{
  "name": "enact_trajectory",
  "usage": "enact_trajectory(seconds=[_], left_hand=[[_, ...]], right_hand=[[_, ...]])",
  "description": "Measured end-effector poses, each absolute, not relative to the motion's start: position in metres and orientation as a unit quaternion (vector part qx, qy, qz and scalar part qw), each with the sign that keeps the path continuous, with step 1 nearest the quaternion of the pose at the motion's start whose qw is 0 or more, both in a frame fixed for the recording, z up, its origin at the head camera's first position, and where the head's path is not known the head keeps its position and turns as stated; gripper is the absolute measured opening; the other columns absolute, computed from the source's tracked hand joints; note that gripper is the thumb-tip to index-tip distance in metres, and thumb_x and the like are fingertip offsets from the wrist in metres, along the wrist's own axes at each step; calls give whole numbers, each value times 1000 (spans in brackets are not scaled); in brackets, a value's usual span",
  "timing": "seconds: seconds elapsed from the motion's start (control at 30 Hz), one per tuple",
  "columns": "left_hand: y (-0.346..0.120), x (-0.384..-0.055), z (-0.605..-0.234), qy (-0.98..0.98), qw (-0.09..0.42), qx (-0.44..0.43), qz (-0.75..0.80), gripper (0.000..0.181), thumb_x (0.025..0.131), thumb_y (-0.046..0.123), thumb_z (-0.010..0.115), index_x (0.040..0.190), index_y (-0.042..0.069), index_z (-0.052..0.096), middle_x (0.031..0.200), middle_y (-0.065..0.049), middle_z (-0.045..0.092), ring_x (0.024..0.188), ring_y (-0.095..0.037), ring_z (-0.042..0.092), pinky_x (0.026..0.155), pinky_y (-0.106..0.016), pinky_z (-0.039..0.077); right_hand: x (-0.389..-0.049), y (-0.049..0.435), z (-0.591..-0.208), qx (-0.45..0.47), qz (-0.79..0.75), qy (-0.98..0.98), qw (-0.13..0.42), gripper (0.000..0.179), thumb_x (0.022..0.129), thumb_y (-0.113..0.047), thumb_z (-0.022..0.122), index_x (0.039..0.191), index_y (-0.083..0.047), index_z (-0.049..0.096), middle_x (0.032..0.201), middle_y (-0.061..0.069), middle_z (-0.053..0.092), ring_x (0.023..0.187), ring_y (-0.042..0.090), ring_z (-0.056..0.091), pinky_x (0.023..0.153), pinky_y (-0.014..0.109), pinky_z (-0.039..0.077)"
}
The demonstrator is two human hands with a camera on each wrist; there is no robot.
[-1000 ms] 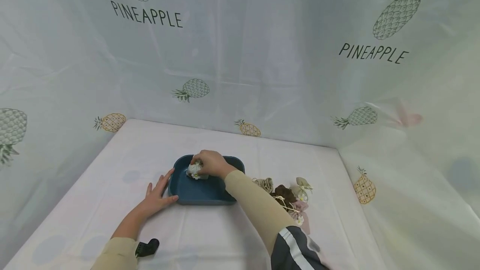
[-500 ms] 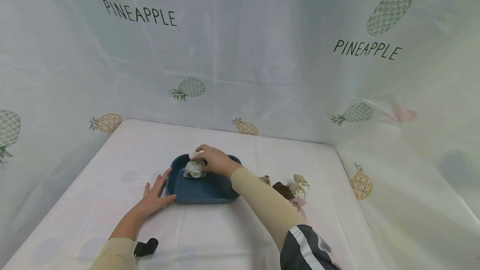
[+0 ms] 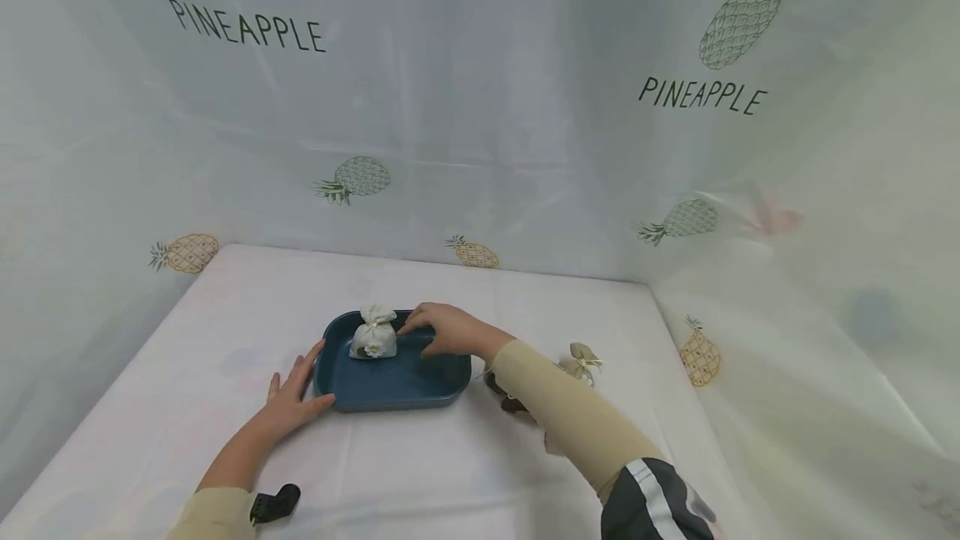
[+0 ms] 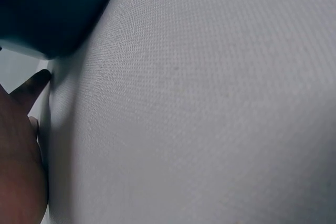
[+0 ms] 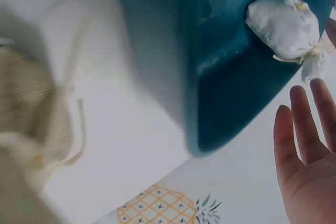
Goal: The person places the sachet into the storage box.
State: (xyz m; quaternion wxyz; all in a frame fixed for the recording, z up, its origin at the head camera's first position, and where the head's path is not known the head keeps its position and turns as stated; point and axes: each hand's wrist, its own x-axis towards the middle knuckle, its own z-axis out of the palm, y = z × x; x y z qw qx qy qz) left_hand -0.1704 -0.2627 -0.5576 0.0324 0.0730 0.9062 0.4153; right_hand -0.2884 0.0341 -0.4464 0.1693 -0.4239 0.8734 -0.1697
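A small white drawstring pouch (image 3: pixel 373 340) with a daisy on its front stands in the left part of a blue tray (image 3: pixel 397 397). Its gathered neck points up by the back rim. My right hand (image 3: pixel 453 330) hovers over the tray, just right of the pouch, with loose fingers and nothing in them. In the right wrist view that hand (image 5: pixel 310 177) has its fingers apart, near the tied end of the pouch (image 5: pixel 286 27). My left hand (image 3: pixel 288 407) lies spread at the tray's left side, fingertips at its rim. The left wrist view catches only part of this hand (image 4: pixel 21 150).
Right of the tray lie more small pouches, among them a beige one (image 3: pixel 581 361) and a brown one (image 3: pixel 513 405), partly hidden by the right sleeve (image 3: pixel 577 411). A black wrist-worn piece (image 3: pixel 275 504) shows beside the left sleeve. A pineapple-print sheet (image 3: pixel 480 107) hangs behind the table.
My right hand has let go of the white pouch and drawn off to its right, leaving it upright in the tray. The left hand stays at the tray's side. The head view has shifted slightly.
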Motion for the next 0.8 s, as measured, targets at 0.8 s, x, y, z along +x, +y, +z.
enact_trajectory(seconds=[0.8], left_hand=[[-263,-171,-558,904,46,80,418,97,88,35,69,157,16,4,153,-38,11,140,-55,-2,104,-67,-19]], right_hand=[[-228,148,-438,-412,-161,885,145,44,79,-9,82,120,-17,71,128,-1,59,123,17,51,103,40,40]])
